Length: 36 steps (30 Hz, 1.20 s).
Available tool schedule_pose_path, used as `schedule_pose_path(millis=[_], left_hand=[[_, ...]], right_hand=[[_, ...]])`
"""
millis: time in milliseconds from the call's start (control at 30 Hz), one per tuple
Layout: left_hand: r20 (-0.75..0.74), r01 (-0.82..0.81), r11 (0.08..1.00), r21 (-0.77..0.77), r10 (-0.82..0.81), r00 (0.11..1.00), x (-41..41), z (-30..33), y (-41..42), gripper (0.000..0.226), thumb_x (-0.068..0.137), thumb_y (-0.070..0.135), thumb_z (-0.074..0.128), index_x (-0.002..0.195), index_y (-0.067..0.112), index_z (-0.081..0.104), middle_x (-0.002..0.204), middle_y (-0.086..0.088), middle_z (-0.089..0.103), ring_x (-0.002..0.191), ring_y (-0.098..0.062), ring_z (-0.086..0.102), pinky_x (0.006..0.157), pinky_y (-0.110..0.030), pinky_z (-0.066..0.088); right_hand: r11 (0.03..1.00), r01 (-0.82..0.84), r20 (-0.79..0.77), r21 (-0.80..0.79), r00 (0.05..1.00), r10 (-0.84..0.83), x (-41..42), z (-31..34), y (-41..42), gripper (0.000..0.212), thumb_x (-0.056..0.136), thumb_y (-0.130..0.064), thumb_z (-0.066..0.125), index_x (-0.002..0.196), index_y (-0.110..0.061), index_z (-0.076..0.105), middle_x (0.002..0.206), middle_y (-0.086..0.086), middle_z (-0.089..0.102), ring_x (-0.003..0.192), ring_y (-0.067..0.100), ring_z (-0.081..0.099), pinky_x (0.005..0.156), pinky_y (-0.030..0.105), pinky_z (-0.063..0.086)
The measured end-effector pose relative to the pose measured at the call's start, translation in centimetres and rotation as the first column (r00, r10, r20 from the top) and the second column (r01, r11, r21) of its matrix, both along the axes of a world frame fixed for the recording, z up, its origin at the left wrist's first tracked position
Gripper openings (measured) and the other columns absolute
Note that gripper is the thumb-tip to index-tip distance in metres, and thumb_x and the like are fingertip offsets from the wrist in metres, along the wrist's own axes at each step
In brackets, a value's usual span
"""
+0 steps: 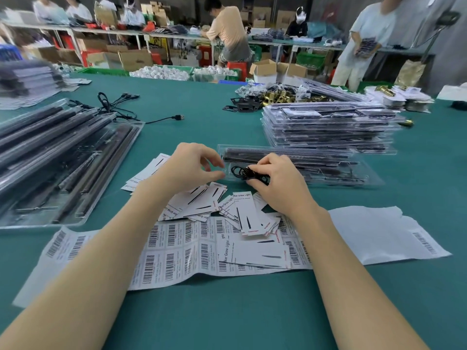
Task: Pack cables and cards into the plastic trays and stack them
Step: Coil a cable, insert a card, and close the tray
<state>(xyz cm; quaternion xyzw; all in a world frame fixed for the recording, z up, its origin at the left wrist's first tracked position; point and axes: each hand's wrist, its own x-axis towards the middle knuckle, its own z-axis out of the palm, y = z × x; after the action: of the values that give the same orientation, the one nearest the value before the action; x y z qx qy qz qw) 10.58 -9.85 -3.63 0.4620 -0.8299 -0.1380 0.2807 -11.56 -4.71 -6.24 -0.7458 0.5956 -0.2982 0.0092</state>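
Both forearms are reaching in from the near edge over the barcode label sheet (177, 251). Right hand (274, 184) is pinching the coiled black cable (242, 173), pressing it into the near pocket of the clear plastic tray (353, 176). Left hand (193, 164) is hovering just beside the tray's left end, fingers loosely curled, holding nothing. Cable is probably light, floppy and springy, so gripping across the whole bundle is looking safest. Loose cards (202, 202) are lying between the wrists; packed tray stack (328, 127) is sitting behind.

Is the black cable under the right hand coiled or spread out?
Coiled: the black cable shows bunched loops in the clear tray, pressed by the right hand.
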Motion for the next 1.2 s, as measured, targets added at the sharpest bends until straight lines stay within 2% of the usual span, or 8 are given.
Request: schedule_pose_path(millis=[67, 133, 233, 400, 633, 833, 1067, 1200], left_hand=[[0.061, 0.053, 0.997, -0.05, -0.05, 0.997, -0.3, -0.1, 0.1, 0.003, 0.081, 0.029, 0.082, 0.081, 0.027, 0.08, 0.08, 0.011, 0.068, 0.069, -0.007, 0.064, 0.078, -0.029, 0.054], [0.106, 0.078, 0.996, -0.045, -0.073, 0.992, -0.4, -0.3, 0.1, 0.006, 0.081, 0.036, 0.081, 0.082, 0.03, 0.08, 0.085, 0.01, 0.067, 0.072, -0.01, 0.063, 0.075, -0.033, 0.053], [0.057, 0.075, 0.997, -0.027, -0.073, 0.996, -0.5, -0.7, 0.1, 0.003, 0.081, 0.031, 0.081, 0.08, 0.028, 0.08, 0.083, 0.009, 0.068, 0.071, -0.011, 0.061, 0.071, -0.029, 0.049], [0.018, 0.009, 1.0, 0.014, -0.01, 1.0, -0.9, -0.8, -0.3, 0.007, 0.084, 0.025, 0.077, 0.078, 0.026, 0.08, 0.074, 0.009, 0.072, 0.069, -0.011, 0.06, 0.062, -0.006, 0.038], [0.07, 0.019, 0.986, -0.168, -0.007, 0.998, -1.7, -1.9, 0.5, 0.006, 0.096, 0.02, 0.063, 0.093, 0.018, 0.069, 0.089, 0.007, 0.064, 0.09, -0.019, 0.053, 0.082, -0.035, 0.044], [-0.104, -0.088, 0.982, -0.169, 0.071, 0.992, -2.4, -2.3, 0.6, 0.007, 0.096, 0.019, 0.065, 0.094, 0.014, 0.069, 0.099, -0.003, 0.055, 0.086, -0.024, 0.057, 0.084, -0.045, 0.052], [-0.335, -0.208, 0.972, -0.109, 0.162, 0.928, -3.4, -2.5, 1.2, 0.008, 0.093, 0.018, 0.071, 0.093, 0.011, 0.074, 0.102, -0.011, 0.05, 0.075, -0.015, 0.066, 0.084, -0.035, 0.057], [-0.374, -0.244, 0.968, -0.064, 0.204, 0.905, -3.5, -2.6, 1.0, 0.021, 0.091, 0.019, 0.073, 0.094, 0.018, 0.053, 0.087, 0.001, 0.051, 0.067, -0.002, 0.058, 0.065, -0.009, 0.047]], right_hand=[[1.0, -0.001, 0.014, 0.007, 1.0, 0.001, 0.0, -0.1, 0.0, 0.029, 0.094, -0.035, 0.068, 0.123, -0.032, 0.071, 0.107, -0.01, 0.057, 0.1, 0.008, 0.039, 0.08, 0.032, 0.041], [1.0, -0.006, 0.041, 0.016, 0.999, 0.005, 0.0, -0.3, 0.0, 0.028, 0.094, -0.034, 0.068, 0.122, -0.033, 0.071, 0.105, -0.012, 0.055, 0.099, 0.008, 0.04, 0.078, 0.029, 0.038], [1.0, -0.015, 0.065, 0.017, 0.998, 0.014, -0.1, -0.4, 0.0, 0.027, 0.094, -0.033, 0.068, 0.12, -0.033, 0.072, 0.102, -0.012, 0.054, 0.096, 0.009, 0.045, 0.075, 0.028, 0.037], [0.999, -0.033, 0.085, -0.012, 0.996, 0.034, -0.2, -0.4, 0.1, 0.027, 0.092, -0.03, 0.072, 0.118, -0.032, 0.074, 0.102, -0.01, 0.056, 0.089, 0.01, 0.046, 0.074, 0.028, 0.039], [0.995, -0.044, 0.065, -0.088, 0.997, 0.05, 0.0, -0.4, 0.8, 0.026, 0.092, -0.03, 0.071, 0.118, -0.029, 0.075, 0.104, -0.01, 0.057, 0.091, 0.01, 0.05, 0.077, 0.03, 0.048], [0.987, 0.001, 0.04, -0.158, 0.999, 0.005, 0.5, -0.4, 1.4, 0.027, 0.091, -0.027, 0.072, 0.119, -0.027, 0.074, 0.107, -0.012, 0.062, 0.084, 0.008, 0.051, 0.068, 0.029, 0.049], [0.988, 0.035, 0.026, -0.151, 0.999, -0.032, 0.7, -0.2, 1.4, 0.031, 0.091, -0.025, 0.071, 0.122, -0.026, 0.073, 0.107, -0.009, 0.068, 0.092, 0.016, 0.06, 0.072, 0.029, 0.048], [0.988, 0.066, 0.019, -0.141, 0.998, -0.064, 0.9, -0.2, 1.5, 0.035, 0.094, -0.027, 0.069, 0.128, -0.031, 0.069, 0.107, -0.008, 0.072, 0.094, 0.019, 0.062, 0.075, 0.028, 0.045]])
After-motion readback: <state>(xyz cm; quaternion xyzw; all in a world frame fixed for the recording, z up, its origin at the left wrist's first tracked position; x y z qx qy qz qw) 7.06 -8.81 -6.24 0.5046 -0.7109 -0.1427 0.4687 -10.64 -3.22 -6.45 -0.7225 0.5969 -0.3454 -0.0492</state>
